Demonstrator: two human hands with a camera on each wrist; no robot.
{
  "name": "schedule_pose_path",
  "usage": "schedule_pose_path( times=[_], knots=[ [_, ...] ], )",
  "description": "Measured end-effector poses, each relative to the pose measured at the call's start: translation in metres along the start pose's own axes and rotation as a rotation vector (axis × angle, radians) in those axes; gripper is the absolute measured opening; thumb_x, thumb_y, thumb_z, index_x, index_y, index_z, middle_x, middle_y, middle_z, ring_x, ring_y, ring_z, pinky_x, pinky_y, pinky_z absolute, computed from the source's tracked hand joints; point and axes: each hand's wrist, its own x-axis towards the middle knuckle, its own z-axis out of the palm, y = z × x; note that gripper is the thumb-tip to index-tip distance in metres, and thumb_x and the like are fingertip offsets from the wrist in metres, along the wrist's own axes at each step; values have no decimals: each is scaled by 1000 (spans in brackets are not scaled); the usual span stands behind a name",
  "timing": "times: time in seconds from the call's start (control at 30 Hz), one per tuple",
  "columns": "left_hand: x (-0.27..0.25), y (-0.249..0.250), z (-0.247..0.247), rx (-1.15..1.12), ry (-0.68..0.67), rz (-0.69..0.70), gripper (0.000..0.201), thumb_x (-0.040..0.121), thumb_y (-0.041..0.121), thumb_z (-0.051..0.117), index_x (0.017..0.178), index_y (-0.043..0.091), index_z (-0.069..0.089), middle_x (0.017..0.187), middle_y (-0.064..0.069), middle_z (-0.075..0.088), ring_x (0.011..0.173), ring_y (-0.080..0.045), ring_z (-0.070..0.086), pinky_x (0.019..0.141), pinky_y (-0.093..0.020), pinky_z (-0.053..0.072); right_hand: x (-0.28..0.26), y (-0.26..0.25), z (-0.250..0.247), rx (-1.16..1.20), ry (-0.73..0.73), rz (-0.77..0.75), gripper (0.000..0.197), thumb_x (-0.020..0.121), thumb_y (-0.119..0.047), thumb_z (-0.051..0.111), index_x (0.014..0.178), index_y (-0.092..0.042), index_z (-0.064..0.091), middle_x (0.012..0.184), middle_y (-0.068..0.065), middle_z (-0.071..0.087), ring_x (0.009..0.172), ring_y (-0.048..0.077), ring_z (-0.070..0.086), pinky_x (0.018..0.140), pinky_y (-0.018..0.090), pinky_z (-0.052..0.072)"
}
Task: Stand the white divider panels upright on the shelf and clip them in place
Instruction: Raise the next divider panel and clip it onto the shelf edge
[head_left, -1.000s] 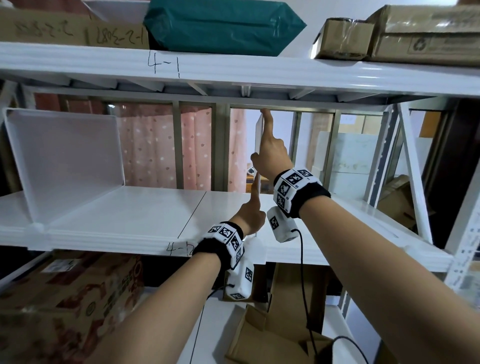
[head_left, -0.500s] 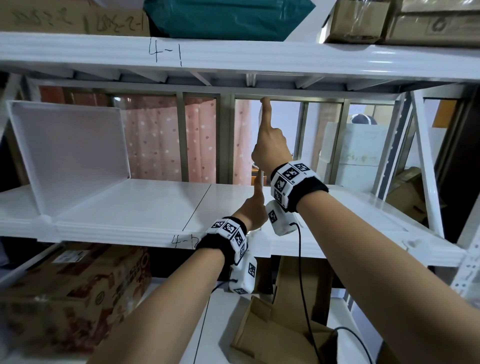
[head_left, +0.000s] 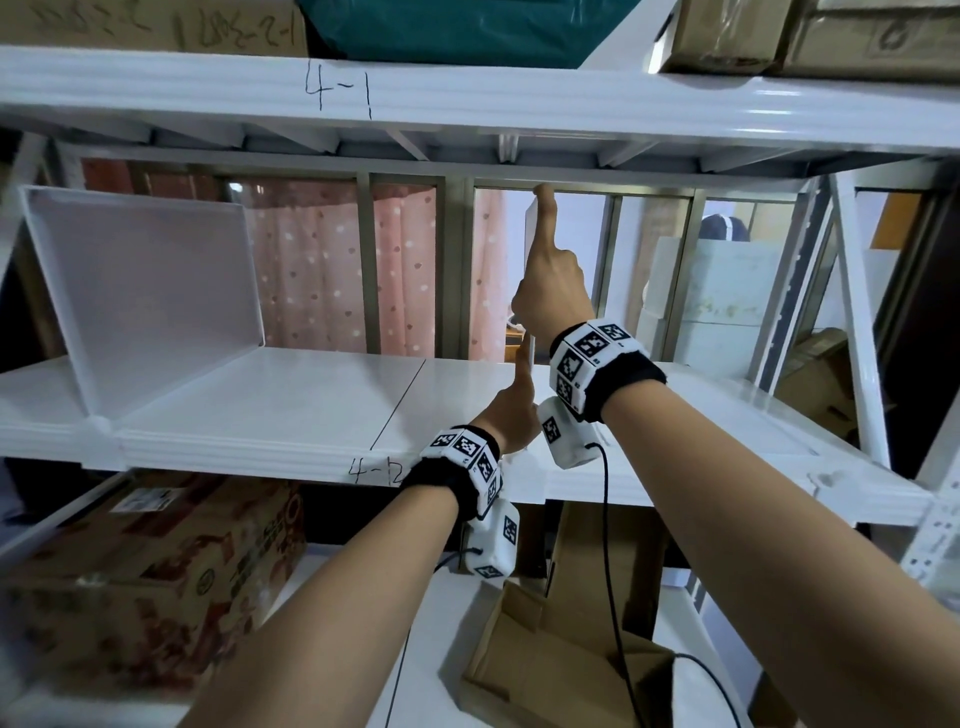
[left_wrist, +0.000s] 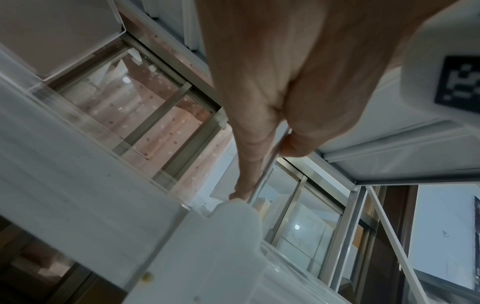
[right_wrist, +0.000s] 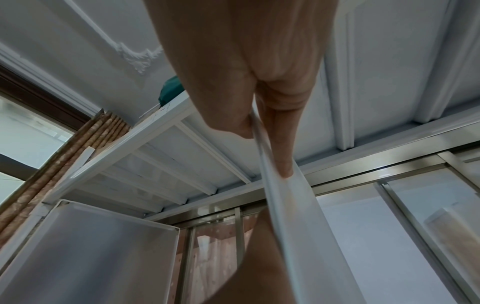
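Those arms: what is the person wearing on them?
Both forearms are bare, with no sleeves. Each wrist carries a black band covered with white squares printed with black pixel-like markers. Under each wrist hangs a white box, also marked, with a thin black cable trailing down.

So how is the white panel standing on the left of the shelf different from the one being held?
The left divider panel stands free, broad face showing; no hand touches it. The held divider panel is seen edge-on, pinched by the right hand high and the left hand low. Both are white and upright.
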Motion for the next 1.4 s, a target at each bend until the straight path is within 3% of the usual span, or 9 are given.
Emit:
schedule_pose_path(
  times=[0.13, 0.5, 0.83, 0.97, 1.07, 1.13, 1.2, 1.3, 1.4],
  knots=[
    [-3, 1, 2, -33, 13, -7, 87, 96, 5, 43, 149, 23, -24, 108, -27, 64, 94, -38, 64, 83, -40, 53, -3, 1, 1, -11, -1, 13, 112, 74, 17, 53, 154, -23, -13, 67, 14, 56, 55, 32, 57, 61, 43, 57],
    [3, -8, 16, -7, 26, 8, 86, 97, 12, 46, 151, 19, -20, 109, -26, 65, 96, -38, 65, 84, -36, 50, -9, 11, 7, -43, 17, 57, 115, 75, 16, 60, 153, -25, -15, 62, 8, 52, 52, 25, 54, 55, 39, 54],
    [16, -27, 30, 49, 43, -28, 57, 97, 12, 47, 144, -5, 21, 106, -25, 65, 98, -35, 64, 76, -24, 40, -18, 8, 12, -48, 54, 53, 108, 76, 16, 54, 155, -20, -10, 58, 2, 41, 46, 16, 38, 50, 29, 35],
    [16, -30, 31, 45, 51, -38, 49, 97, 12, 47, 130, -20, 32, 103, -25, 64, 97, -33, 62, 74, -23, 38, -22, 5, 13, -24, 60, 54, 110, 76, 17, 54, 155, -23, -11, 59, 4, 44, 48, 20, 44, 51, 35, 45],
    [14, -29, 31, 38, 69, -45, 54, 97, 11, 47, 142, -9, 25, 108, -24, 64, 92, -31, 61, 75, -24, 38, -22, 5, 14, 7, 45, 65, 111, 76, 17, 51, 154, -27, -13, 57, 5, 46, 46, 20, 43, 50, 32, 40],
    [12, -28, 29, -58, 105, -28, 78, 95, 14, 50, 152, 13, -4, 102, -24, 65, 83, -30, 62, 75, -31, 44, -24, 4, 14, 38, 47, 70, 112, 77, 16, 50, 153, -30, -17, 57, 7, 49, 45, 22, 45, 47, 29, 36],
    [11, -23, 24, -112, 117, -24, 94, 94, 19, 52, 148, 28, -24, 108, -26, 65, 90, -37, 65, 84, -39, 51, -24, 5, 13, 106, 35, 91, 107, 83, 8, 51, 152, -32, -19, 59, 11, 55, 47, 25, 50, 47, 29, 40],
    [19, -9, 10, -125, 168, -49, 98, 94, 22, 56, 148, 26, -25, 127, -30, 57, 106, -41, 62, 95, -39, 47, -19, 1, 3, 175, 61, 95, 88, 89, -8, 49, 152, -35, -6, 66, 14, 60, 56, 33, 58, 60, 41, 53],
    [29, 6, -5, -135, 216, -5, 93, 95, 24, 52, 148, 33, -23, 122, -29, 60, 96, -39, 64, 92, -42, 50, 0, -1, -12, 136, 80, 84, 72, 95, -14, 47, 154, -25, 8, 76, 15, 59, 68, 35, 57, 66, 38, 46]
  ],
)
